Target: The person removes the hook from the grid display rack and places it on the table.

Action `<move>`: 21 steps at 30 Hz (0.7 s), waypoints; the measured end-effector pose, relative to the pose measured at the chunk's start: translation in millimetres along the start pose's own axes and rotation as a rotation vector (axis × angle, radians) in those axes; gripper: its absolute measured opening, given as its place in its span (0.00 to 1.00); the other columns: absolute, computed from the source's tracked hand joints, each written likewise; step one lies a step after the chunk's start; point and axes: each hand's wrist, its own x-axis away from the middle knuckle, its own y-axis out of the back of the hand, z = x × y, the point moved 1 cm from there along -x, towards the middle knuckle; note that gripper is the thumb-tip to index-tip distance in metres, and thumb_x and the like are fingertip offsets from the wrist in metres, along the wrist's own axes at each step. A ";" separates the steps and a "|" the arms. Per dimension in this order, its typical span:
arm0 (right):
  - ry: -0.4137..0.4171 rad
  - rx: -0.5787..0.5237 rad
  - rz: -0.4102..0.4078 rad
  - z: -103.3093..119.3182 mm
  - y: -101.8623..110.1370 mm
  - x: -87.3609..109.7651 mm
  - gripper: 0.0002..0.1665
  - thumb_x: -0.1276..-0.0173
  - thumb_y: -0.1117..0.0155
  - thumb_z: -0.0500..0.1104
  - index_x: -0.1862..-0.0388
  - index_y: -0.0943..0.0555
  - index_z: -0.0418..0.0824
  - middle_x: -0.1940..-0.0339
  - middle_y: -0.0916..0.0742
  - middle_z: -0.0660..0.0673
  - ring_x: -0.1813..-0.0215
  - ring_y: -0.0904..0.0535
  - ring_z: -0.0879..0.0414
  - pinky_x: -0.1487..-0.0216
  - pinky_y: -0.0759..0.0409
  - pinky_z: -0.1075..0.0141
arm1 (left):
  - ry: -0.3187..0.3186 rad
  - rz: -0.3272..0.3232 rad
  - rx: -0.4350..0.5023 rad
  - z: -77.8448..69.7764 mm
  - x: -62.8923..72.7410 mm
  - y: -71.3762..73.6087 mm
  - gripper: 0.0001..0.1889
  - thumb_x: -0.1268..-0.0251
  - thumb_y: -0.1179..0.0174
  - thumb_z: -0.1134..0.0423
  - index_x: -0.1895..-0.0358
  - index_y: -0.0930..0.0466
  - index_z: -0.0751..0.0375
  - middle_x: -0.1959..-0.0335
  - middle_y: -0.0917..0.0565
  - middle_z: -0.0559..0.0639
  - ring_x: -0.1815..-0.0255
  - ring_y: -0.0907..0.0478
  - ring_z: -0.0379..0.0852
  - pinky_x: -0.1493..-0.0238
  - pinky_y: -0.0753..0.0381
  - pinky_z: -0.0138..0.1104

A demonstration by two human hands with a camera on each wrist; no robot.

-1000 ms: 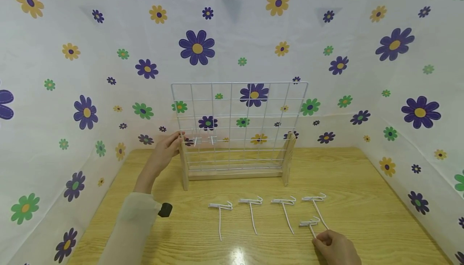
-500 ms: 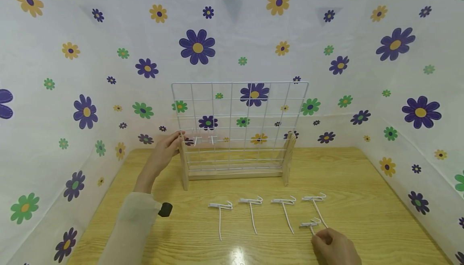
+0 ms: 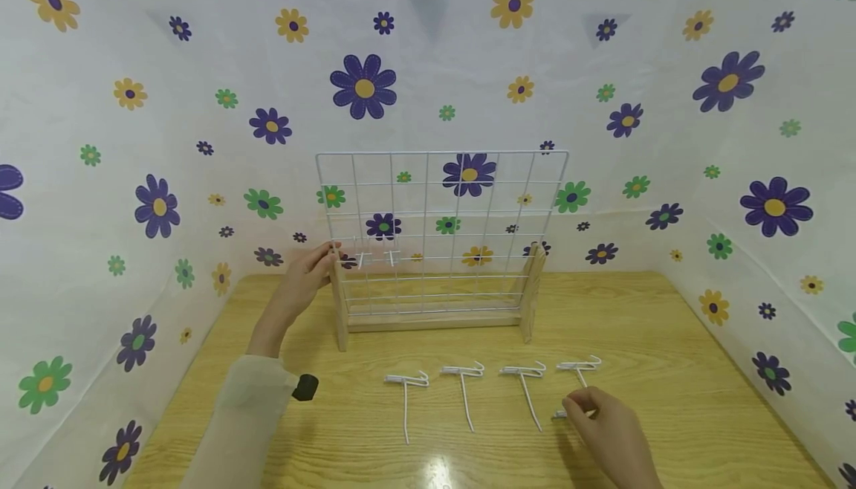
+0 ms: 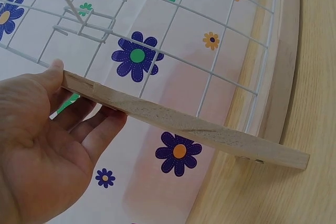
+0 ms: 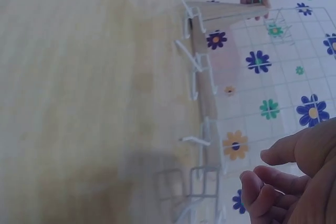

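Note:
My left hand (image 3: 304, 281) grips the left wooden upright (image 4: 184, 121) of a wire grid rack (image 3: 435, 322), thumb on one side and fingers on the other. Two white wire hooks (image 4: 83, 22) hang on the grid near that hand. On the table, several more white hooks (image 3: 464, 396) lie in a row in front of the rack. Over the right end of that row is my right hand (image 3: 611, 429), largely covering a nearer hook (image 3: 560, 415). In the right wrist view its fingers (image 5: 283, 179) are loosely bent, thumb apart, with nothing between them.
The rack stands toward the back of the wooden table (image 3: 669, 370), close to a flower-print cloth wall (image 3: 602, 162). Similar cloth rises on the left and right sides. The rack's right upright (image 3: 533, 292) stands behind the hooks.
My right hand has let go of the nearer hook's stem and moved up and forward, now over that hook's head. That hook shifted slightly before. My left hand stays on the upright.

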 end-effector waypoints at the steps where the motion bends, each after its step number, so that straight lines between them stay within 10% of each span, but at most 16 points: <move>1: 0.020 -0.005 -0.009 4.5 0.6 -2.1 0.11 0.26 0.33 0.43 0.57 0.13 0.35 0.63 0.10 0.47 0.70 0.19 0.59 0.74 0.20 0.69 | -0.004 0.000 -0.002 0.4 0.1 0.1 0.29 0.11 0.60 0.56 0.19 0.45 0.68 0.21 0.39 0.69 0.22 0.39 0.65 0.27 0.31 0.52; 21: 0.233 -0.188 -0.095 92.0 -3.6 -37.7 0.08 0.26 0.32 0.40 0.55 0.13 0.36 0.63 0.11 0.46 0.71 0.20 0.56 0.82 0.25 0.69 | 0.003 -0.008 0.042 -2.1 1.0 -0.2 0.28 0.12 0.59 0.58 0.19 0.45 0.69 0.21 0.40 0.68 0.22 0.39 0.66 0.28 0.30 0.52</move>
